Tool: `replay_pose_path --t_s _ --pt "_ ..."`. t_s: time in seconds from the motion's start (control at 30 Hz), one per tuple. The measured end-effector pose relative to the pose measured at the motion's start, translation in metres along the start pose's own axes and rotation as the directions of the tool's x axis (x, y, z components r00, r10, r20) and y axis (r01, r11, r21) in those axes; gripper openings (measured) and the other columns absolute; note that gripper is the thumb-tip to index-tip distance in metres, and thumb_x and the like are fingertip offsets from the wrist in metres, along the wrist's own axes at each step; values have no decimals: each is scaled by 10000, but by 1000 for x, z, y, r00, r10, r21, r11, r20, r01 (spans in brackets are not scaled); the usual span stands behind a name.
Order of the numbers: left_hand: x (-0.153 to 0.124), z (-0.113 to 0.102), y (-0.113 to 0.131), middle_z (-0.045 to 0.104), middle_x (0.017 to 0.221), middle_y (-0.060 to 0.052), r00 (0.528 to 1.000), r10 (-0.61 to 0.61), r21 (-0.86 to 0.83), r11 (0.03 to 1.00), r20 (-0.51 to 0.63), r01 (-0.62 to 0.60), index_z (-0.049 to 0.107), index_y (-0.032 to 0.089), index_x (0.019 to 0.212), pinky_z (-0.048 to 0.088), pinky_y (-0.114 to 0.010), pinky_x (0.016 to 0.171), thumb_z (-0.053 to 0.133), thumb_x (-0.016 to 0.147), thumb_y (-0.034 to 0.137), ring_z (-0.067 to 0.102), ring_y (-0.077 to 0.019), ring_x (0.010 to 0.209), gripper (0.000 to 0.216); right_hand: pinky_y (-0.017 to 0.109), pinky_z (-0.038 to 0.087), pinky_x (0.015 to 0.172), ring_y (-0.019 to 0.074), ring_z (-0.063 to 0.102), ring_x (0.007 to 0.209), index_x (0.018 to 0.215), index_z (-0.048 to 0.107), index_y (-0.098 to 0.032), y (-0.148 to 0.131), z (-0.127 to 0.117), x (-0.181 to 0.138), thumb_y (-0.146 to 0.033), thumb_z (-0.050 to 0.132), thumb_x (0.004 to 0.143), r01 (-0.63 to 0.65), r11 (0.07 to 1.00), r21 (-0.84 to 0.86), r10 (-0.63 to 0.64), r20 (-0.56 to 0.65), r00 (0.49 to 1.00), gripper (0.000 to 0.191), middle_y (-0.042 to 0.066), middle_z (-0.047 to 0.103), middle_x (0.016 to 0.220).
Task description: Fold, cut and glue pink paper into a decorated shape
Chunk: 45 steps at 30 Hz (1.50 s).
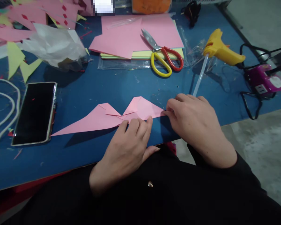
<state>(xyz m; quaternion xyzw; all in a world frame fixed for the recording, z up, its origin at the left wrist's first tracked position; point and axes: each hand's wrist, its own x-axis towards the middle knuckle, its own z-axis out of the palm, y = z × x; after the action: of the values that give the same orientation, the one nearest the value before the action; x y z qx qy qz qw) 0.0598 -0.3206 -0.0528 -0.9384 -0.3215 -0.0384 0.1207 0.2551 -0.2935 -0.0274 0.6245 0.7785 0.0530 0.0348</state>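
A long piece of folded pink paper [91, 120] lies across the front of the blue table, with a pointed left tip and two folded peaks beside a notch in the middle. My left hand [128, 143] rests on its lower edge near the middle, fingers laid out on the paper and thumb apart toward the table's edge. At the paper's right tip, my right hand [192, 122] pinches the narrow end between thumb and curled fingers. The underside of the paper beneath my left fingers is hidden.
A phone [35, 112] lies at the left by a white cable [16, 93]. Scissors [161, 53] rest on stacked coloured paper [121, 40]. A yellow glue gun [222, 50] with a clear stick stands right, near a purple box [264, 78]. Crumpled white plastic [58, 43] and paper scraps fill the back left.
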Motion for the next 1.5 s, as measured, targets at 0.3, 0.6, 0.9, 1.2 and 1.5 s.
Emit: replay_pose_path --t_s 0.3,0.6,0.9,1.2,1.5 --pt "-1 -1 1 634 1074 -185 1000 -11 -2 1000 8 11 510 -26 1413 457 -411 828 496 960 596 549 -289 934 769 375 308 628 289 611 775 808 644 -180 7 -15 -20 -209 492 951 -114 992 -51 103 -183 978 211 137 667 836" --pt "-6 1 -3 708 1115 -216 995 2 -84 996 -102 -11 655 -38 1223 518 -431 804 518 960 394 636 -317 923 524 421 453 1099 270 569 1308 1342 534 34 -28 35 -35 -455 356 1052 499 800 332 -360 -399 843 595 223 643 1352" --pt "-23 3 -11 700 1277 -174 982 -36 -102 995 -183 18 637 -26 1276 512 -430 960 554 961 476 660 -327 1110 599 454 462 1123 328 530 1363 1351 539 90 -30 48 -41 -490 354 1043 495 845 202 -390 -402 829 682 251 577 1410" --pt "-22 3 -11 679 1301 -197 982 -46 -126 992 -185 23 630 -21 1275 518 -429 973 579 951 499 674 -328 1132 615 518 406 1164 354 410 1447 1502 350 71 -20 48 -59 -499 423 1016 234 964 128 -183 -321 929 752 281 480 1485" --pt "-26 4 -13 668 1318 -202 982 -20 -109 994 -188 0 616 -45 1282 494 -427 991 480 991 414 655 -323 1156 561 469 412 1165 345 489 1395 1376 515 97 -41 53 -41 -550 353 1028 508 852 123 -422 -412 808 752 277 534 1442"
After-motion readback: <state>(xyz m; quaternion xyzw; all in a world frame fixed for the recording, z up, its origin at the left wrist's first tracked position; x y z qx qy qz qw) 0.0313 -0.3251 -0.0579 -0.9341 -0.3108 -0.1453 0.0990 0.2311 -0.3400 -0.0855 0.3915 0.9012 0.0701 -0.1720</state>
